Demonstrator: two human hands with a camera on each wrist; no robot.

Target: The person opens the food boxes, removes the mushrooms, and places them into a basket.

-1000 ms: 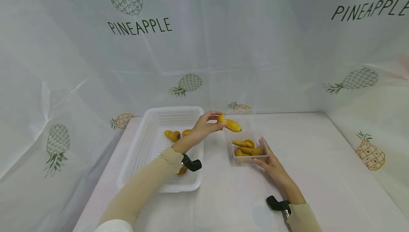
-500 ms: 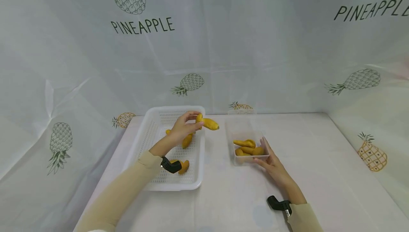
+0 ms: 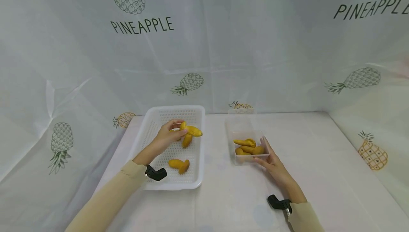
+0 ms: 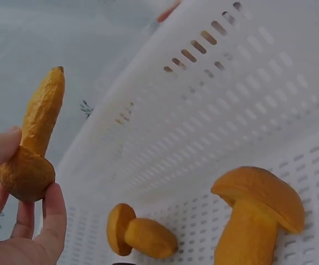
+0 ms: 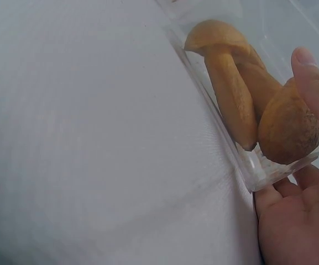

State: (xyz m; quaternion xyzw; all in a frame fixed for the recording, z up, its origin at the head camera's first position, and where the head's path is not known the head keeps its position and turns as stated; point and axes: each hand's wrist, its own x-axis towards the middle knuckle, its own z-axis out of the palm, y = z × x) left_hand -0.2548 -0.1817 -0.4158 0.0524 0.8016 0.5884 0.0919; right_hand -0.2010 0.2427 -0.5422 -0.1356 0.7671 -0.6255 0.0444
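Note:
My left hand [image 3: 166,134] pinches a yellow mushroom [image 3: 194,131] over the white perforated basket [image 3: 201,161]. In the left wrist view, thumb and fingertips hold that mushroom [image 4: 44,118] around its cap, its stem pointing up. Below it, more mushrooms [image 3: 179,164] lie on the basket floor, one partly behind my hand. My right hand [image 3: 275,168] holds the near right corner of a clear plastic box [image 3: 235,158], fingers along the side and thumb at the front. Several mushrooms [image 5: 228,88] lie inside the box.
The box's clear lid [image 3: 243,122] stands open at its back. Basket and box sit apart on a white-covered table [image 3: 220,196]. A pineapple-print sheet [image 3: 255,54] hangs behind and along both sides. Black wrist cameras [image 3: 156,173] are strapped to both wrists.
My left hand has moved left and lower with the mushroom, from beside the plastic box to over the basket. My right hand stays at the box.

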